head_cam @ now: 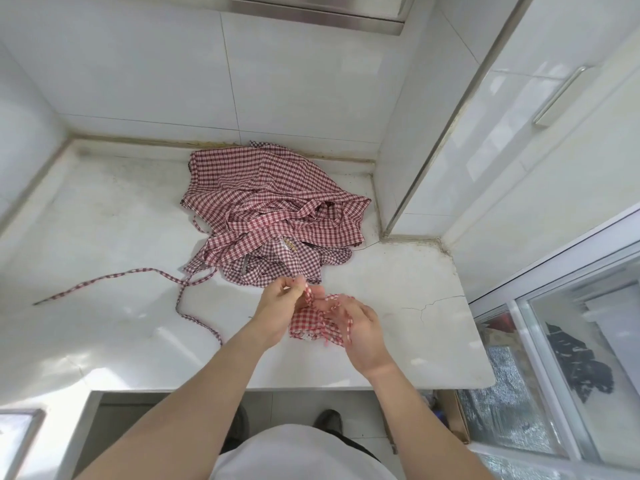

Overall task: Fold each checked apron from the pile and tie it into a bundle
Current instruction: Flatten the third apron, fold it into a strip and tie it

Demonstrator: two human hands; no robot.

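Checked cloth, folded small, sits between our hands at about five o'clock from the middle of the counter: this is the apron bundle (313, 323), red and white, and it rests on or just above the white counter (104, 323) near its front edge. We judge that folding on this one is finished and the tying step is in hand.

Our left hand (277, 306), at nine o'clock of the bundle, has its fingers curled and pinches a strap (308, 293) that rises from the bundle's top. Our right hand (358, 329), at three o'clock, lies against the bundle's side with a second strap end running across its fingers; motion blur there means we cannot tell whether those fingers grip that strap or only steady it.

At twelve o'clock, just beyond the left hand, lies the pile (277, 209) of unfolded checked aprons, heaped loose toward the back wall (138, 81). A long loose strap (114, 277) trails from the pile toward nine o'clock across the counter.

Next, we think, the two strap ends need crossing and pulling snug into a knot, with tension kept even so the folds do not spring open. After that the pile awaits.
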